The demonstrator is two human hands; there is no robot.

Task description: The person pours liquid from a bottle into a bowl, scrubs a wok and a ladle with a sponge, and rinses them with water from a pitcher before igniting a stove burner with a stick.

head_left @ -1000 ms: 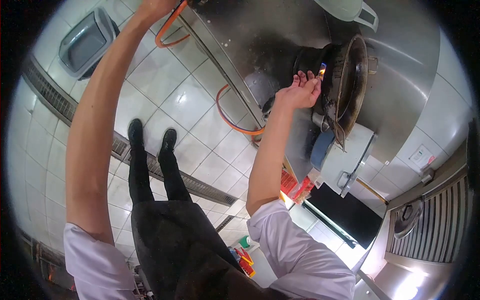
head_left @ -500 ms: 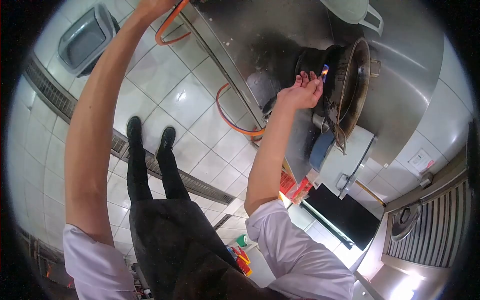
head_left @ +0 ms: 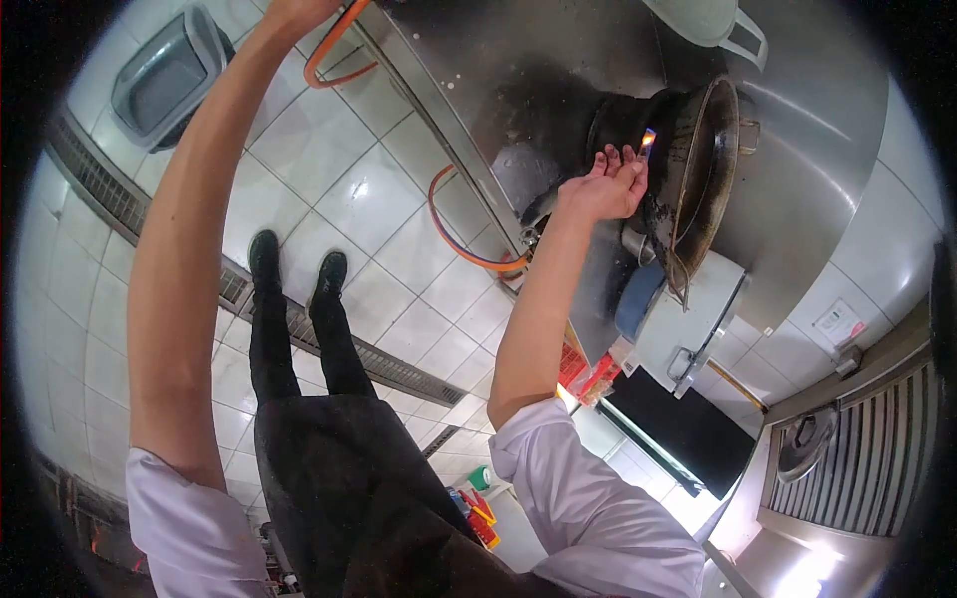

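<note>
My right hand (head_left: 606, 187) is by the black burner (head_left: 618, 122), beneath a dark, worn wok (head_left: 710, 164). Its fingers are curled and the thumb is pressed in. A small orange and blue flame (head_left: 649, 140) burns just past the thumb, close to the wok's underside. Whatever those fingers grip is hidden. My left hand (head_left: 304, 10) reaches the top edge of the view, near an orange hose (head_left: 329, 55) at the front edge of the steel counter (head_left: 449, 80). Its fingers are cut off by the frame.
A pale, handled container (head_left: 703, 20) stands on the steel beyond the wok. Near the wok are a blue container (head_left: 638, 299) and a white box with a metal latch (head_left: 688, 324). On the tiled floor (head_left: 369, 199) are a grey bin (head_left: 169, 80) and a drain grate (head_left: 100, 179).
My right hand has shifted very slightly to the right. The flame beside the thumb looks taller and more orange. The left arm and wok stay nearly where they were.
</note>
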